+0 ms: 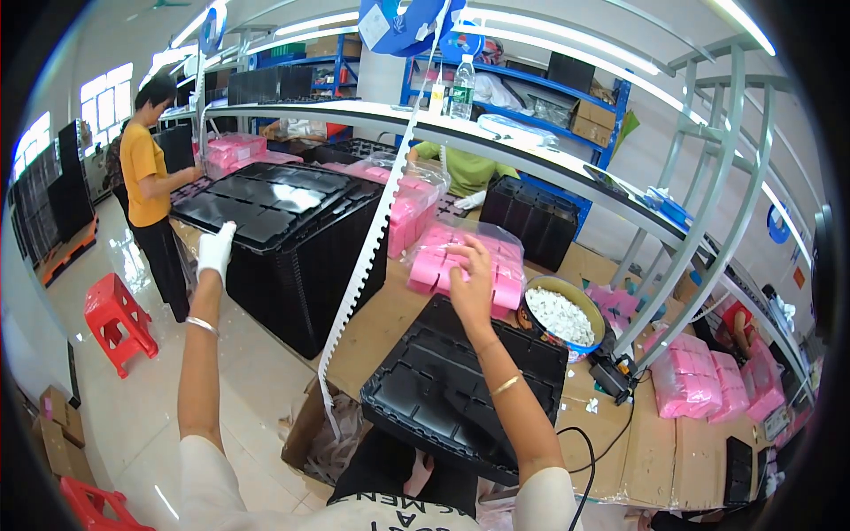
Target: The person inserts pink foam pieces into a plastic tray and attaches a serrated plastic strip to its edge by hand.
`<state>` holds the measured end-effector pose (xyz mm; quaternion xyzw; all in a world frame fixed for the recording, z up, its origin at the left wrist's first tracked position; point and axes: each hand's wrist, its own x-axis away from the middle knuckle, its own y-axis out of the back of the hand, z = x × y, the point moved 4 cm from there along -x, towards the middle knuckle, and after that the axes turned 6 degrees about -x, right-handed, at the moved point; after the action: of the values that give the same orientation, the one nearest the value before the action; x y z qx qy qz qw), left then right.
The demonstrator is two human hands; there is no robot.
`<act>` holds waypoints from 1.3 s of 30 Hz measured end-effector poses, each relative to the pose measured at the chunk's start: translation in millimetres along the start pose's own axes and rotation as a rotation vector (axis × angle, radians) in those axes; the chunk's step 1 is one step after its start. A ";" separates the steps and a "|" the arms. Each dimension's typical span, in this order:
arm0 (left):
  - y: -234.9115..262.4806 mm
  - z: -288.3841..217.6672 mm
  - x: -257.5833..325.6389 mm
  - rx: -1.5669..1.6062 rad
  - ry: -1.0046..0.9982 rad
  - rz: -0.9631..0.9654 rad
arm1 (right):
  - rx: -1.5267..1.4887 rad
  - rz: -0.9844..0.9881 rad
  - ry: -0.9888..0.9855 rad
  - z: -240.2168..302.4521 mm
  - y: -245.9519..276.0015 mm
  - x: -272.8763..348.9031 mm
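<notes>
Toward twelve o'clock on the bench [390, 323], the right hand [469, 283] rests fingers-down on a clear bag of pink packets [460, 265], grip unclear. At ten o'clock, the white-gloved left hand [215, 250] lies flat, fingers together, on a tall stack of black trays [292, 221], holding nothing.
</notes>
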<state>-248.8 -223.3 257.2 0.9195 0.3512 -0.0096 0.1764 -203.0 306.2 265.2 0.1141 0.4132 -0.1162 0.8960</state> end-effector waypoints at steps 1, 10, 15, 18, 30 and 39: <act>-3.8 -9.2 5.5 -0.054 -0.195 -0.122 | -0.014 0.029 -0.040 -12.1 -13.2 -8.8; -43.4 -34.5 13.9 -0.269 -0.448 -0.118 | 0.196 0.242 0.504 -15.8 -168.6 -64.3; -32.7 1.8 3.9 -0.149 -0.572 -0.169 | 0.073 0.252 0.434 -19.9 -196.0 -43.1; -45.2 -26.2 29.5 -0.011 -0.581 -0.153 | 0.101 0.298 0.450 -25.0 -183.2 -52.9; -98.3 156.1 252.3 0.007 -0.161 0.512 | -0.055 0.918 -0.308 -16.4 -84.6 120.8; -136.8 284.4 257.3 0.008 -0.055 0.382 | -0.018 0.856 -0.243 47.7 -39.8 152.8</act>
<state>-113.7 -57.6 -89.3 0.9696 0.1651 -0.0022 0.1807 -84.5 236.8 173.9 0.2526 0.2216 0.2565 0.9063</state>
